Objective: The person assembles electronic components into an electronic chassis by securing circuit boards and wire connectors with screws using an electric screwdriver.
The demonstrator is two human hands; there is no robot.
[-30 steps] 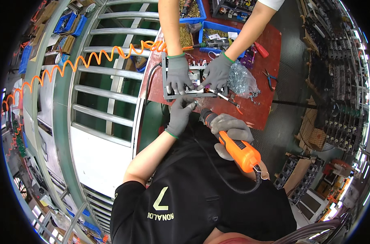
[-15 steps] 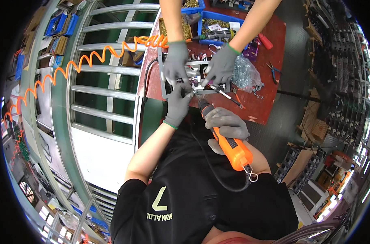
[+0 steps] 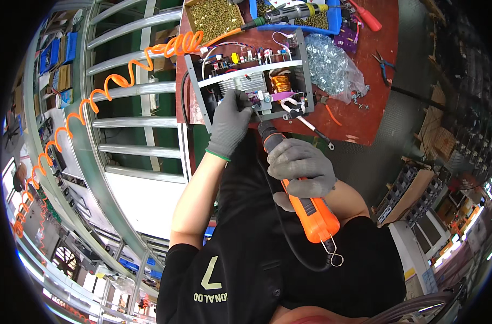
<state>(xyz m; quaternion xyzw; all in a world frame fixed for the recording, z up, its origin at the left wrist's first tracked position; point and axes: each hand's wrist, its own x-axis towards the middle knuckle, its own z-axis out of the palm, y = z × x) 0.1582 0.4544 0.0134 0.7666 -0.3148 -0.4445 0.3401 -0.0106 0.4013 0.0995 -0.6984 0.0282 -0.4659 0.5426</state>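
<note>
A grey open-topped metal case [image 3: 204, 114] full of electronics sits on the red table, with silver heat-sink fins [image 3: 245, 81] and a copper coil [image 3: 281, 82] inside. My left hand [image 3: 230, 123], in a grey glove, reaches over its near wall. The fingers are bent together by the parts there; what they pinch is hidden. My right hand [image 3: 302, 166], also gloved, is wrapped round an orange electric screwdriver [image 3: 315, 218]. The tool's black nose points at the case's near wall, close to my left fingertips. Beside it a black-and-white cable [image 3: 311, 127] with a ring lug hangs out.
Beyond the case are a bin of brass fasteners [image 3: 216, 19], a blue bin [image 3: 335, 20] and a second screwdriver [image 3: 289, 13] on a coiled orange hose [image 3: 113, 81]. To the right lie a bag of metal parts [image 3: 332, 67], pliers [image 3: 385, 67] and a roller conveyor [image 3: 138, 122] stands left.
Another person's two gloved hands, earlier over the case from the far side, are gone. The case now looks turned slightly. My right hand still holds the screwdriver; my left remains at the near wall.
</note>
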